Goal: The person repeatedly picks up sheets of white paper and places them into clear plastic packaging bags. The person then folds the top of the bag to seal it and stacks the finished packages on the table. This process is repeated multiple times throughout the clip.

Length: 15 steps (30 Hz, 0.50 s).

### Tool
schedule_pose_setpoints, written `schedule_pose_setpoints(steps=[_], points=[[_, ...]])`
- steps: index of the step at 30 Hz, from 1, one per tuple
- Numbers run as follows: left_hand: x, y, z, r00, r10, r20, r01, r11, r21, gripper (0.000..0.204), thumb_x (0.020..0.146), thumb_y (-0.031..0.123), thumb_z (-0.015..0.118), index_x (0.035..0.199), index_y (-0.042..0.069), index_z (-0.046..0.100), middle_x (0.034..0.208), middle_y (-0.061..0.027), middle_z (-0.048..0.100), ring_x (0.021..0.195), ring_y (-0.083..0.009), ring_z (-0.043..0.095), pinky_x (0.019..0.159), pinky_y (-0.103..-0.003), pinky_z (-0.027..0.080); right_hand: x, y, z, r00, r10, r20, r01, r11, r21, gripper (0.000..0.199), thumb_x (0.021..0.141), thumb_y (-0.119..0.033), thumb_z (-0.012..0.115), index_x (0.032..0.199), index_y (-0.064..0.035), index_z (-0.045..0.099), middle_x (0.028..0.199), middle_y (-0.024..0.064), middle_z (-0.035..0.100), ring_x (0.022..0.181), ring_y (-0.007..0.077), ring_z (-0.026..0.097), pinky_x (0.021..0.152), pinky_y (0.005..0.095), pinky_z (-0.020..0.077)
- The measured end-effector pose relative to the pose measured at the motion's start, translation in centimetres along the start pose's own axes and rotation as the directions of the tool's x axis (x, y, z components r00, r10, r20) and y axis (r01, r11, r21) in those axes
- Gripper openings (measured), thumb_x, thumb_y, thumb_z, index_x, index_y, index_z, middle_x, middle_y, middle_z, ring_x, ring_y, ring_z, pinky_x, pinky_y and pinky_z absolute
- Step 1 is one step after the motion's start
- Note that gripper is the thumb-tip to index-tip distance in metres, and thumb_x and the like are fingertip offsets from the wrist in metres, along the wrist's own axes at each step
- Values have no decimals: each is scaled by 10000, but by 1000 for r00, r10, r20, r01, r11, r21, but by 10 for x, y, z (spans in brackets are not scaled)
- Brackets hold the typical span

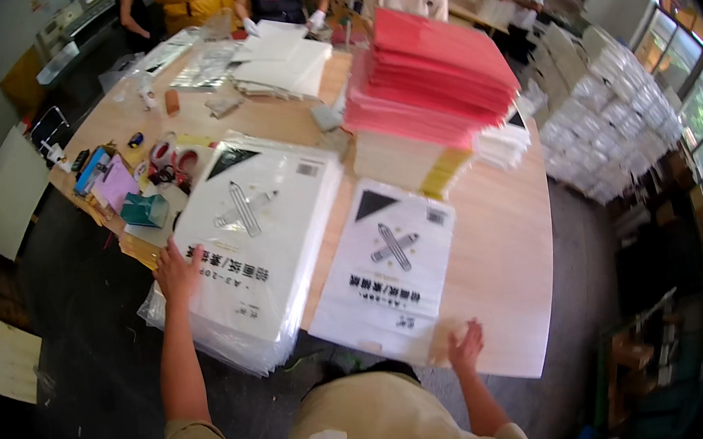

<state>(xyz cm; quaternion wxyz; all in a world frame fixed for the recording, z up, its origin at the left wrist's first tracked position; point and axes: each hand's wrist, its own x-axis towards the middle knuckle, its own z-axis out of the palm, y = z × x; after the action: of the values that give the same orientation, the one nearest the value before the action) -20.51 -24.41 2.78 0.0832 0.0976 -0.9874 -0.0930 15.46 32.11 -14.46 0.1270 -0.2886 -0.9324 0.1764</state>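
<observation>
The long wooden table [503, 226] filled most of what I saw, curving away from me toward the people working at its far end. On it, well ahead of me, a tall stack of red sheets [435, 75] leaned a little to the right, with lower heaps of white paper [282, 60] beyond it to the left. Nearer, on my left, sat a thick stack of clear-bagged white paper packs [253, 250], overhanging the table's near edge. Just to the right of that stack lay a single white pack [389, 268], flat on the wood and tilted slightly, its black triangle corner pointing away from me.

My left arm stretched forward, nearly straight, and my left hand [177, 272] lay palm down with the fingers spread on the left edge of the thick stack, gripping nothing. My right arm was bent closer in, and my right hand [466, 348] rested open, fingers splayed, at the near right corner of the single pack. My hands were well apart.

Past the stack on the left sat a small teal box [143, 209] and rolls of tape [173, 157].
</observation>
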Motion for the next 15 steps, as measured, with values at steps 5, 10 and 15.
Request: schedule_pose_setpoints(steps=[5, 10, 15], points=[[9, -1, 3, 999, 28, -38, -25, 998, 61, 790, 908, 639, 482, 1442, 70, 362, 1304, -207, 514, 1198, -403, 497, 958, -558, 388, -20, 30, -17, 922, 386, 35, -368, 900, -233, 782, 944, -491, 466, 1518, -9, 242, 1597, 183, 214, 1492, 356, 132, 1185, 537, 92], [15, -8, 6, 999, 16, 43, -20, 995, 98, 819, 922, 676, 406, 1476, 78, 329, 1370, -221, 472, 1250, -409, 465, 987, -555, 378, -18, 18, -15, 923, 385, 10, -365, 883, -295, 785, 953, -509, 424, 1528, -15, 220, 1604, 176, 198, 1496, 352, 117, 1189, 537, 66], [18, -8, 5, 995, 12, 98, -20, 996, 85, 845, 927, 689, 376, 1506, 80, 286, 1448, -222, 416, 1314, -410, 417, 1029, -576, 343, -19, 16, -21, 920, 393, 13, -372, 881, -294, 775, 966, -509, 396, 1531, -11, 211, 1606, 177, 190, 1495, 354, 119, 1187, 539, 64]])
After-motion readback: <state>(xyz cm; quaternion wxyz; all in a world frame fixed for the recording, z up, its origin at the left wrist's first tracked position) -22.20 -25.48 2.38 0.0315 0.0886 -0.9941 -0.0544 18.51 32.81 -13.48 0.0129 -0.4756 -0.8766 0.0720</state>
